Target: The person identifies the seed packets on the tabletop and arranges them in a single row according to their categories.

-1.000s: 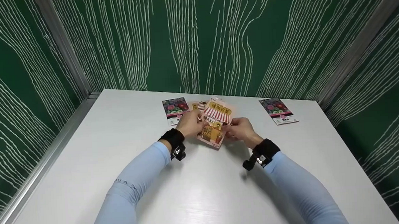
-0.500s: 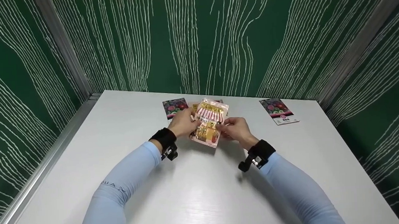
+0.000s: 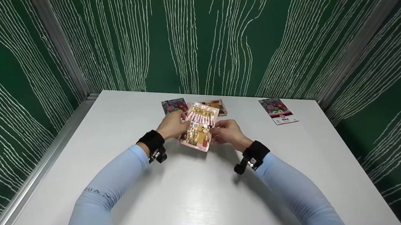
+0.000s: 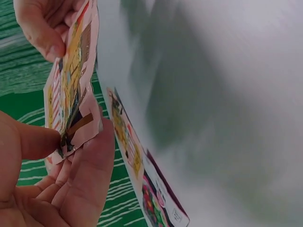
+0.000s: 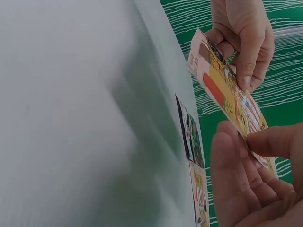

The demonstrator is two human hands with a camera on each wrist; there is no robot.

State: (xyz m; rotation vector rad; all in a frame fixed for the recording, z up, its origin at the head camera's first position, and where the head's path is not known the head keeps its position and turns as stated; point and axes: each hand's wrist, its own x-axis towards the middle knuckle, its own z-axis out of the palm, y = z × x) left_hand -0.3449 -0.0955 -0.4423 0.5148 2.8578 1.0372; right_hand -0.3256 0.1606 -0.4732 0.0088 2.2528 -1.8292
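Note:
Both hands hold a pink seed packet [image 3: 199, 128] with a red-and-white striped awning print, raised above the white table. My left hand [image 3: 173, 125] pinches its left edge, thumb on the printed face and fingers behind. On the opposite edge, my right hand [image 3: 230, 133] grips it between thumb and fingers. The left wrist view shows the packet [image 4: 75, 80] tilted, its foil wrinkled near the left thumb. In the right wrist view, both thumbs press on the front of the packet [image 5: 227, 90].
Behind the hands lies a similar pink-and-yellow packet [image 3: 217, 106], partly covered. Beside it, a dark flower-print packet [image 3: 174, 105] is partly hidden by my left hand. Another flower-print packet [image 3: 278, 111] lies at the back right. Green walls [image 3: 169, 42] border the white table [image 3: 198, 201].
Both hands have shifted left with the held packet. It now covers less of the pink-and-yellow packet behind, which shows on its right side. The right flower-print packet lies still.

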